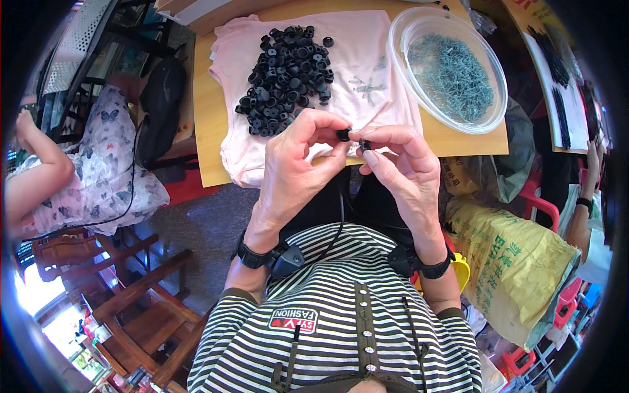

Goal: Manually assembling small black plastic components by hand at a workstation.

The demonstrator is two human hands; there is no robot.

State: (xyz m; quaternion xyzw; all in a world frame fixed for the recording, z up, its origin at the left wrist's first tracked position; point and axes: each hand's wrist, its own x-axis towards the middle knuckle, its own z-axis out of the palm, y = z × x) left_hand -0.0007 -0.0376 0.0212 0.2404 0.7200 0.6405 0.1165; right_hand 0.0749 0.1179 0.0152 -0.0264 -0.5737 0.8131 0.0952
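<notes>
My left hand (296,157) pinches a small black plastic cap (343,135) between thumb and fingertips. Close beside it, my right hand (411,169) grips another small black plastic piece (365,146) between thumb and forefinger. Both hands are above the near edge of a pink cloth (354,59), their fingertips almost meeting. On that cloth lies a heap of black plastic caps (288,78), with one loose cap (327,41) at its far right. To the right is a round clear plastic tub (400,49) holding many thin silvery screws (455,78).
The cloth covers much of a wooden table (206,144). A person in a butterfly-print garment (98,164) sits at left, near wooden chairs (141,314). On the right are a yellow woven sack (511,262), a red stool (540,206) and another person's arm (583,216).
</notes>
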